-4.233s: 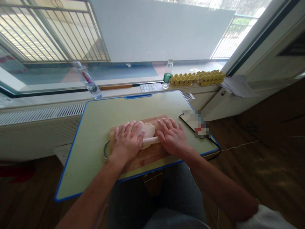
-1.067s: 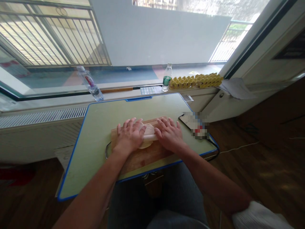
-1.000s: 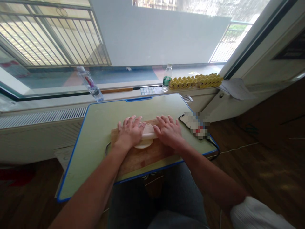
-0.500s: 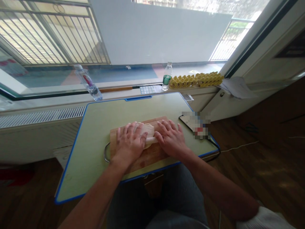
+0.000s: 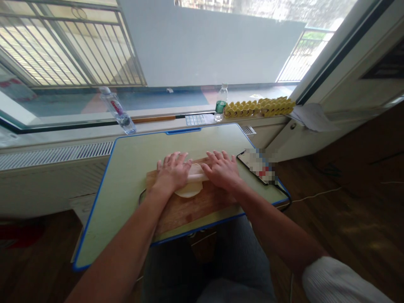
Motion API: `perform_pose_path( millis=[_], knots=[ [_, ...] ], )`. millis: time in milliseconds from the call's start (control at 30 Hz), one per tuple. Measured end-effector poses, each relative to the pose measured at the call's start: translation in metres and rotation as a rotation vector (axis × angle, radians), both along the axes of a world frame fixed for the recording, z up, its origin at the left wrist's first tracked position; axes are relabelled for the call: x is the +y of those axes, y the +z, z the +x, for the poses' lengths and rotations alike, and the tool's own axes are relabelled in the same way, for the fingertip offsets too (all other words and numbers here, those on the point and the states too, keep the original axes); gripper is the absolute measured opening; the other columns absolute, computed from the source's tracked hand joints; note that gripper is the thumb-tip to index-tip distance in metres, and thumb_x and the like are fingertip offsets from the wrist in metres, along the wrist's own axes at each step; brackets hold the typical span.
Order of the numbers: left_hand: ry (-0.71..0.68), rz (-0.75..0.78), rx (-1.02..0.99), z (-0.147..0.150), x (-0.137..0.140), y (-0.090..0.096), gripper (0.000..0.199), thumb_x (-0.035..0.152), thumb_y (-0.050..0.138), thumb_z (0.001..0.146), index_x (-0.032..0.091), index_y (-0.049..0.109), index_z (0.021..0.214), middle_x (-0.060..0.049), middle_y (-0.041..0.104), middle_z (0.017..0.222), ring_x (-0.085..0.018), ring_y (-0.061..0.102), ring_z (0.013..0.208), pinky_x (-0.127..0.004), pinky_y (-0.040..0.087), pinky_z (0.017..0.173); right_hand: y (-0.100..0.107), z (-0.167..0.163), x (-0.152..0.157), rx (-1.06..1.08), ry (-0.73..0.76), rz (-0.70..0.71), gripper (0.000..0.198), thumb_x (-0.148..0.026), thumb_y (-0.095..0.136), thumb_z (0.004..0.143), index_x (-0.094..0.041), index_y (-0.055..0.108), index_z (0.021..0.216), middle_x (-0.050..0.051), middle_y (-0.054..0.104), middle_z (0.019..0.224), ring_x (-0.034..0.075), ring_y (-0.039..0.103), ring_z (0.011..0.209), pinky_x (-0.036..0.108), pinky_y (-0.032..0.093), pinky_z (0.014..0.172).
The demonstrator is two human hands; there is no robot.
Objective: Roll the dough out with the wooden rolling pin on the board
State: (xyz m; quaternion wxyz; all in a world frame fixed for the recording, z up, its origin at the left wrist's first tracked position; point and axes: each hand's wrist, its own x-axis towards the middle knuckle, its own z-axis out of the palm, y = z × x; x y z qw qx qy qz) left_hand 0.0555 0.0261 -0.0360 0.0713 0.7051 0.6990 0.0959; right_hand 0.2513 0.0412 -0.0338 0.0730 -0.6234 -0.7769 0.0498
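Fingers, both sets: stretching forward, spreading loosely, not curling around anything; the left hand and the right hand are lying palm-down over the two ends of the pin, thumbs pointing inward.

Slim, pale, cylindrical rolling pin: lying crosswise between the hands, its middle showing, its ends hiding under the palms.

Flat, cream-coloured, rounded sheet of dough: lying beneath the pin, showing on both its near and far sides; the left hand is covering part of its edge.

Brown rectangular wooden board: carrying the dough, sitting slightly askew; a curved metal handle is projecting at its left end, partly hiding behind the left forearm.

Pale green bench with blue edging: supporting the board, its near edge reaching over the person's legs.

Black-edged flat phone, screen partly pixelated: lying on the bench to the right of the board, a black cable running from its near end.

Windowsill beyond: bearing a clear plastic bottle with a red-and-purple label, a clear green-labelled bottle and, just beside the latter, bumpy yellow trays.
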Motion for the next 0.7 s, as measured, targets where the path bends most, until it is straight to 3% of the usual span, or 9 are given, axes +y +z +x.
perform_pose_path(
  millis=[200,533,700],
  knots=[
    [-0.033,0.086,0.038,0.007,-0.036,-0.006,0.065,0.057,0.025,0.107,0.026,0.052,0.157,-0.013,0.049,0.165,-0.034,0.043,0.15,-0.064,0.028,0.126,-0.003,0.008,-0.033,-0.013,0.054,0.088,0.057,-0.053,0.032,0.109,-0.03,0.048,0.159,0.004,0.046,0.168,0.031,0.036,0.154,0.061,0.023,0.126],
    [0.016,-0.022,-0.002,-0.006,0.03,0.007,0.06,0.052,0.025,0.107,0.027,0.053,0.154,-0.011,0.047,0.166,-0.032,0.044,0.149,-0.064,0.032,0.124,0.004,-0.009,0.028,0.055,-0.043,0.016,0.065,-0.059,0.039,0.103,-0.025,0.051,0.157,0.011,0.053,0.161,0.036,0.042,0.148,0.064,0.027,0.123],
    [0.004,0.003,0.0,-0.003,0.015,0.006,0.058,0.05,0.025,0.107,0.027,0.056,0.152,-0.01,0.051,0.163,-0.031,0.047,0.147,-0.061,0.032,0.124,0.002,-0.006,0.008,0.039,-0.021,0.032,0.061,-0.056,0.037,0.105,-0.026,0.053,0.155,0.009,0.053,0.162,0.036,0.041,0.149,0.063,0.025,0.123]
  ],
)
